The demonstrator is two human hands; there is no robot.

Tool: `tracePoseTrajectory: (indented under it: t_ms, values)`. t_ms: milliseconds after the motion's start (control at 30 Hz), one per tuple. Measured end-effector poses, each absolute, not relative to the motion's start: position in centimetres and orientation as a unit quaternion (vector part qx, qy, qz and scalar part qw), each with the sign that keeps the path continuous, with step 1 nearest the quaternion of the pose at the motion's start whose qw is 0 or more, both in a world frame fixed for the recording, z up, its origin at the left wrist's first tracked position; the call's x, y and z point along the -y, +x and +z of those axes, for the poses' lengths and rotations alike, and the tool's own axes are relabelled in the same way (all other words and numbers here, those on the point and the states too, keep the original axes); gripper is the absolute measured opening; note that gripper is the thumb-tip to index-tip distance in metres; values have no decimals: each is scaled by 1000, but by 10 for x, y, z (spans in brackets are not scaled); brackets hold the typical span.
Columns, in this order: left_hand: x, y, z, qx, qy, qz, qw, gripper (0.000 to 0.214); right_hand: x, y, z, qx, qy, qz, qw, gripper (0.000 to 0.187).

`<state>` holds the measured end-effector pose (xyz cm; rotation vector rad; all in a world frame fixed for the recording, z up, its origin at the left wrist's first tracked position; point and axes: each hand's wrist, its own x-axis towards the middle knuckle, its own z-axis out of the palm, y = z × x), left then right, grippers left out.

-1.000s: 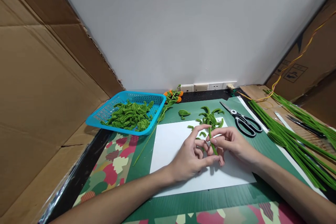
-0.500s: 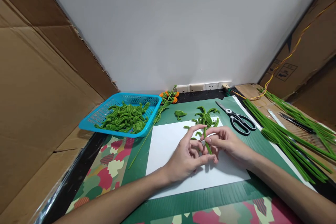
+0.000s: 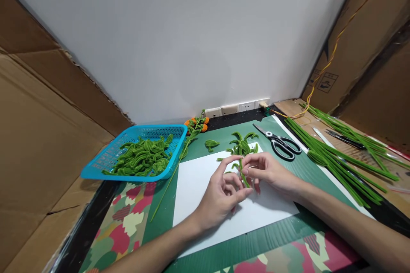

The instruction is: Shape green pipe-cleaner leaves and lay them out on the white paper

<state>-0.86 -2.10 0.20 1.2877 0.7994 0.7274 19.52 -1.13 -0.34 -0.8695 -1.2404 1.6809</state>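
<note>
Between my two hands is a short green pipe cleaner (image 3: 244, 178), tilted slightly, above a white sheet (image 3: 195, 187). My left hand (image 3: 222, 194) spans it, forefinger at its upper end and thumb near its lower end. The thumb and fingers of my right hand (image 3: 261, 170) pinch it from the right side. Just beyond the fingertips lies a pile of green curled pipe-cleaner pieces (image 3: 242, 147), partly hidden by my hands. A single leaf-shaped green piece (image 3: 212, 143) rests farther left on the green mat.
A blue basket (image 3: 96, 172) of green pipe-cleaner leaves stands at left. Beside it lies a stem with orange flowers (image 3: 196, 128). Black-handled scissors (image 3: 282, 145) and long green pipe cleaners (image 3: 333, 164) lie at right. Sockets (image 3: 246, 106) line the wall; cardboard (image 3: 48, 115) encloses the sides.
The view has shifted a little, so the scene sits farther left. Both hands keep the pipe cleaner in nearly the same hold.
</note>
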Motion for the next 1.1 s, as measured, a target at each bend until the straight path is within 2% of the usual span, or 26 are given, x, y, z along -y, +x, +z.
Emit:
tracePoseTrajectory:
  t_ms: [267, 533, 733, 933, 1100]
  values:
    - [18, -7, 5, -370, 555, 345, 660, 61, 8, 196, -9, 489, -361, 672, 423, 41]
    - [15, -7, 5, -363, 548, 331, 677, 65, 8, 196, -9, 513, -354, 663, 415, 38]
    - [15, -7, 3, -376, 549, 358, 655, 48, 8, 196, -8, 561, -354, 640, 388, 35]
    - [12, -4, 4, -391, 540, 389, 636, 49, 8, 195, -11, 523, -358, 643, 430, 47]
    - [9, -3, 4, -405, 534, 406, 621, 53, 8, 197, -2, 532, -372, 610, 454, 47]
